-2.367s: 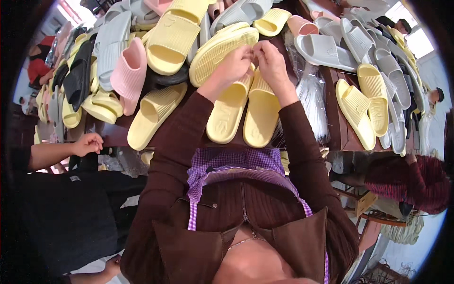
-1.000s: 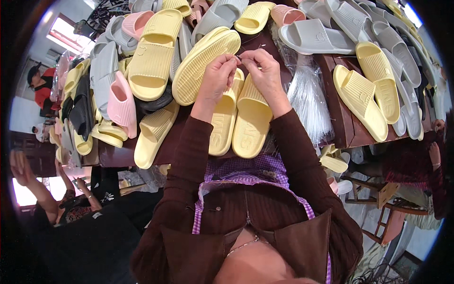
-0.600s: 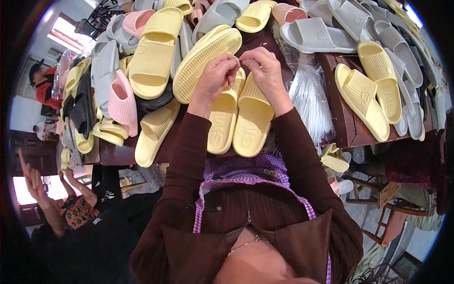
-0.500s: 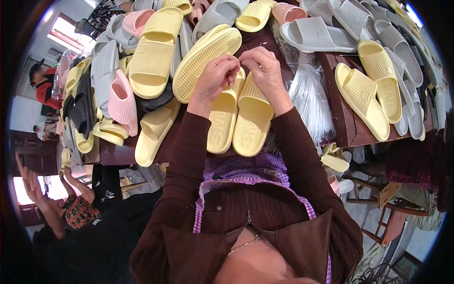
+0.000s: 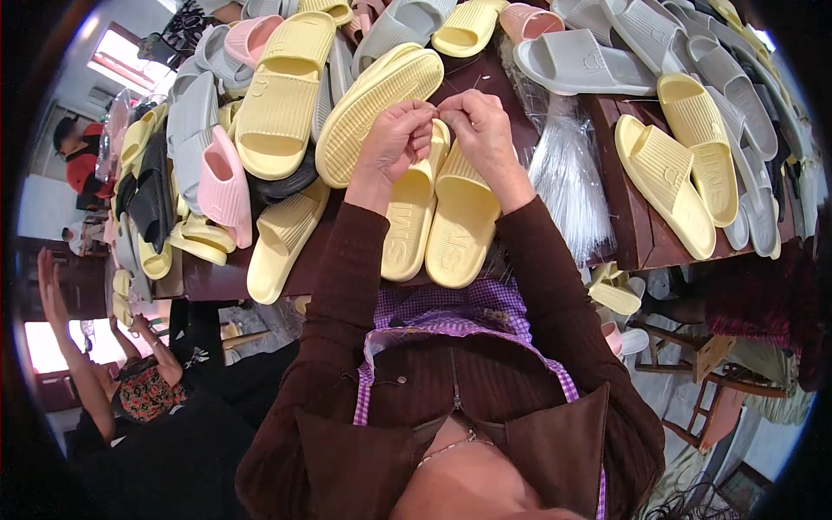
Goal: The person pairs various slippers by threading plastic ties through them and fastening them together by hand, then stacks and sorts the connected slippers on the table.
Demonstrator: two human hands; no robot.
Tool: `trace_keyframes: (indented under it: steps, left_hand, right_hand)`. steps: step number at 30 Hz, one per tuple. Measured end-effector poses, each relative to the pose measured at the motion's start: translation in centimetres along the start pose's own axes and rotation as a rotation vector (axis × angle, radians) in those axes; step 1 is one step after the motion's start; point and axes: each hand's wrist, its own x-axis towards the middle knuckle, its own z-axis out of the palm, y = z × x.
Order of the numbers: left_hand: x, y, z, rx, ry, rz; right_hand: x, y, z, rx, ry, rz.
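Left hand [image 5: 394,139] and right hand [image 5: 477,130] are raised together over the far ends of a pair of yellow slippers [image 5: 438,217], fingertips pinched and meeting at one spot between the hands; whatever they pinch is too small to make out, so cannot tell if anything is clamped there. The pair lies side by side on the dark wooden table [image 5: 628,230], soles down, near ends hanging toward the person's chest, far ends right under the knuckles. The left hand's fingers touch or nearly touch the left slipper's far end; the right hand sits over the right slipper's far end. Just left of the left hand, an upturned yellow slipper [image 5: 377,108] lies sole up, ribbed, slanting away to the far right. Further left, another yellow slipper [image 5: 282,95], a pink slipper [image 5: 224,186] standing on its side, and a heap of grey and black ones. Just right of the right hand, a bundle of clear plastic bags [image 5: 568,178] fans out toward the near table edge. Further right, two more yellow slippers [image 5: 685,165] and grey slippers [image 5: 581,65] on the far side. At the near left, another person's raised hand [image 5: 50,290], well apart from the table work.
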Motion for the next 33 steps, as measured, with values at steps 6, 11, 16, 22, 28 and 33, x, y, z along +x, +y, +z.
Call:
trace_keyframes:
  steps: [6,11,16,22,28,33]
  left_hand:
    - [0.0,-0.1,0.1,0.013,0.038,0.001]
    - [0.2,0.0,-0.3,-0.004,-0.022,-0.044]
    - [0.3,-0.1,-0.3,0.011,-0.008,-0.070]
    - [0.2,-0.3,0.1,-0.004,0.051,-0.031]
    - [-2.4,1.2,0.6,0.246,0.265,0.261]
    - [-7.5,5.1,2.1,0.414,0.259,0.467]
  right_hand:
    - [-0.2,-0.1,0.2,-0.058,0.026,0.037]
    - [-0.2,-0.4,0.1,-0.068,0.014,0.017]
    - [-0.3,-0.1,0.3,-0.051,0.020,0.009]
    - [0.0,-0.1,0.3,-0.029,0.029,0.043]
    - [0.3,0.5,-0.1,0.049,0.095,0.082]
    - [1.2,-1.7,-1.5,0.168,0.160,0.145]
